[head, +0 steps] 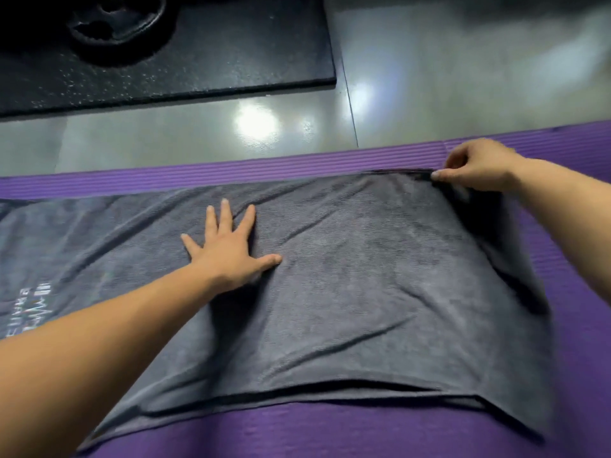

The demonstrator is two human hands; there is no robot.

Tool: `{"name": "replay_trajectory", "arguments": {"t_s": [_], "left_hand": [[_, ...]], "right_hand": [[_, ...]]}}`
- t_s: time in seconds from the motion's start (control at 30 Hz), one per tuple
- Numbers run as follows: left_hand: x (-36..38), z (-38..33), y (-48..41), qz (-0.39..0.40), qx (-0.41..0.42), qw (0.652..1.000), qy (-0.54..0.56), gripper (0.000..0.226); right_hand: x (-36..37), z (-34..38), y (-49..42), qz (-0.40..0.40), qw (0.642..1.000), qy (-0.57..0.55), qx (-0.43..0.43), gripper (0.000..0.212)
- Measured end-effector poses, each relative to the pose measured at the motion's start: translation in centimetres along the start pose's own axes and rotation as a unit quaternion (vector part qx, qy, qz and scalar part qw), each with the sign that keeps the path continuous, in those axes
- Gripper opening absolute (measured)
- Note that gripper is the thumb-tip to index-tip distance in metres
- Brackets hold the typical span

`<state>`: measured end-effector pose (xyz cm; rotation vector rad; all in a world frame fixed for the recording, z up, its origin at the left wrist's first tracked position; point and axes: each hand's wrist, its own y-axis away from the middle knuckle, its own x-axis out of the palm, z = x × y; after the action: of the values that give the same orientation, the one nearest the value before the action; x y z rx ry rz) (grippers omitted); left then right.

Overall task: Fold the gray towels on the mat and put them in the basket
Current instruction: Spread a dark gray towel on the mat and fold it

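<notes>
Here right hand point(476, 166) pinches towel point(363, 276) far edge.

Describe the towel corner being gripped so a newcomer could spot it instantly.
Start at the purple ribbed foam mat; a gray terry towel lies spread on it. Follow the towel's far edge rightward to the corner pinched by the right hand. It is the only corner held; the left hand presses flat mid-towel.

Head-worn view, close down onto mat point(231, 175)
</notes>
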<state>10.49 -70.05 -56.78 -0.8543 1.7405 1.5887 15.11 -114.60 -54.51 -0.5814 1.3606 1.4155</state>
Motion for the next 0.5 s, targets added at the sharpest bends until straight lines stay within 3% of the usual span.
{"name": "replay_trajectory", "arguments": {"t_s": [0.1, 0.23, 0.3, 0.37, 0.43, 0.5], "left_hand": [[-0.4, -0.6, 0.3, -0.006, -0.014, 1.000, -0.009, 0.114], [-0.7, -1.8, 0.8, -0.037, -0.042, 0.998, -0.041, 0.109], [-0.7, -2.6, 1.4, -0.092, -0.020, 0.994, -0.050, 0.091], [-0.2, -3.3, 2.7, -0.170, 0.051, 0.983, -0.049, 0.058], [0.9, -3.4, 5.1, -0.201, 0.142, 0.969, 0.007, 0.027], [2.5, -2.8, 8.5, -0.193, 0.226, 0.954, 0.039, 0.014]], "right_hand": [[0.0, -1.8, -0.6, 0.003, 1.000, -0.011, -0.010, 0.026], [1.2, -0.4, -1.1, -0.140, 0.989, 0.014, 0.040, 0.015], [2.4, 1.2, 0.3, -0.177, 0.982, 0.060, 0.040, 0.026], [4.4, 3.0, 3.4, -0.212, 0.976, 0.051, -0.025, 0.029], [7.2, 4.9, 8.5, -0.218, 0.965, -0.024, -0.144, 0.024], [10.7, 6.7, 15.2, -0.134, 0.952, -0.100, -0.256, 0.014]]}}
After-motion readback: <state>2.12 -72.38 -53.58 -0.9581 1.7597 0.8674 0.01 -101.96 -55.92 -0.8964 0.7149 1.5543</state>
